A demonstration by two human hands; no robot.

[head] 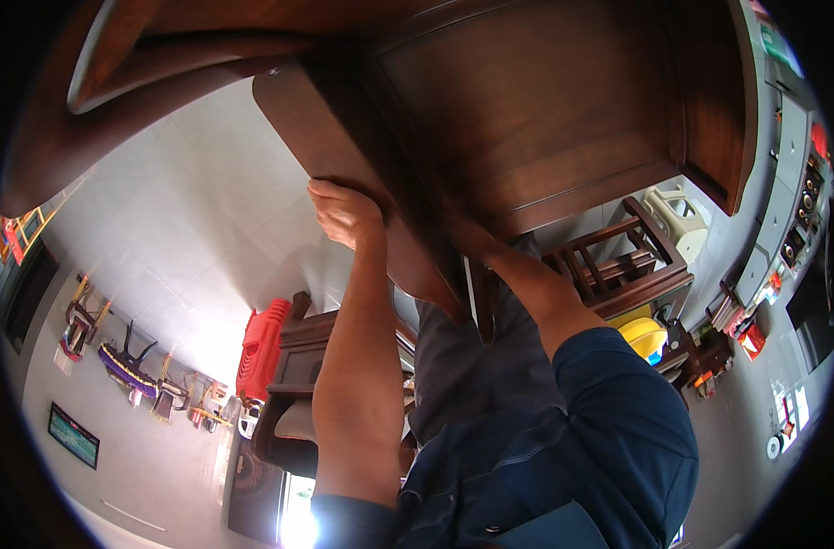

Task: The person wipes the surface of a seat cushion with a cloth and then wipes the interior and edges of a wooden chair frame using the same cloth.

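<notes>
A large piece of dark, varnished wooden furniture fills the top of the view, with a framed panel (547, 117) on its right side. A flat brown wooden board (348, 144) with a rounded corner runs slantwise down its left side. My left hand (346, 211) is wrapped around the board's left edge, and its fingertips are hidden. On the other side of the board, my right hand (470, 240) reaches into deep shadow against the furniture. Its fingers cannot be made out. Just below that hand, a narrow wooden piece (483, 305) points down toward my trousers.
Stacked red plastic stools (265, 346) and a dark wooden chair (300, 364) stand at left behind me. At right are a wooden chair frame (616, 264), a cream plastic stool (679, 219) and a yellow basin (643, 336). Pale floor tiles (204, 185) extend left.
</notes>
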